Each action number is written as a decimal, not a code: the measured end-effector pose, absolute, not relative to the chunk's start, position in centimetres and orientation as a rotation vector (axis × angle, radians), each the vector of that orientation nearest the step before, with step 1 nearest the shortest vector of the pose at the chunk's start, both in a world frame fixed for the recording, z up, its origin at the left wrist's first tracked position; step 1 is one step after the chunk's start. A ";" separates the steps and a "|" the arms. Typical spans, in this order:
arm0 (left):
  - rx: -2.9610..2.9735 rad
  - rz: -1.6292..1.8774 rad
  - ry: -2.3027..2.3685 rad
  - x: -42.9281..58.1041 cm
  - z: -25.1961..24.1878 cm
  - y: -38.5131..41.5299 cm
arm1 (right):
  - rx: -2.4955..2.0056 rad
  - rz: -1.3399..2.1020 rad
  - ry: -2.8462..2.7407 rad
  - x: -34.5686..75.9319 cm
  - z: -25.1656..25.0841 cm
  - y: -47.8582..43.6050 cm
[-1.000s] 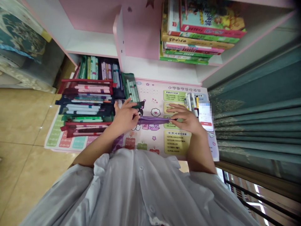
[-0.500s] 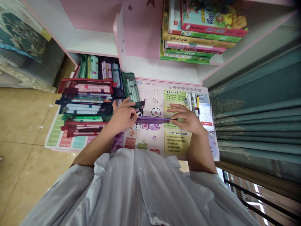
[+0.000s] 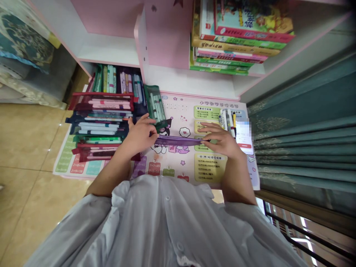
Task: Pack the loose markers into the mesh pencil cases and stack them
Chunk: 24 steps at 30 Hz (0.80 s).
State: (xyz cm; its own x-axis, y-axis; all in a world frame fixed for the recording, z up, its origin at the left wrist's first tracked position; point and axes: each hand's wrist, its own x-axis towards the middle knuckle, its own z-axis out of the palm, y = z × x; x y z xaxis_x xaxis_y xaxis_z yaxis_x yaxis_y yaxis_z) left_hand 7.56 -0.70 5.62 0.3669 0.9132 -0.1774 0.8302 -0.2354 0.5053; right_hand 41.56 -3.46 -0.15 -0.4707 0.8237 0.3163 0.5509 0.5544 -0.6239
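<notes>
A slim purple see-through pouch (image 3: 179, 140) is stretched between my two hands, above the printed desk mat (image 3: 183, 171). My left hand (image 3: 141, 134) pinches its left end between thumb and forefinger, the other fingers raised. At the right end, my right hand (image 3: 220, 139) pinches the pouch the same way, its upper fingers spread. Whether anything lies inside the pouch I cannot tell. Close behind my left hand lies a green mesh pouch (image 3: 156, 105) of markers. Several loose pens (image 3: 228, 121) rest just beyond my right hand.
Mesh pouches of markers, among them a red one (image 3: 101, 102) and a dark blue one (image 3: 100, 126), are piled at the left. A lit phone (image 3: 244, 137) lies at the right edge. Stacked books (image 3: 230, 46) fill part of the shelf (image 3: 180, 79). A curtain (image 3: 303, 122) hangs at the right.
My left hand has slid leftward along the purple pouch's top edge, so more of that edge shows between the hands. My right hand stays nearly still.
</notes>
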 end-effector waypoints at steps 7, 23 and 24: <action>2.104 0.163 1.485 7.0 5.7 -0.3 | -1.129 0.602 -2.189 41.5 0.0 -3.5; 2.103 0.110 1.491 6.0 6.3 0.3 | -1.105 0.595 -2.198 41.4 -0.2 -3.6; 2.105 0.110 1.485 5.9 6.3 0.3 | -1.105 0.597 -2.197 41.4 -0.2 -3.6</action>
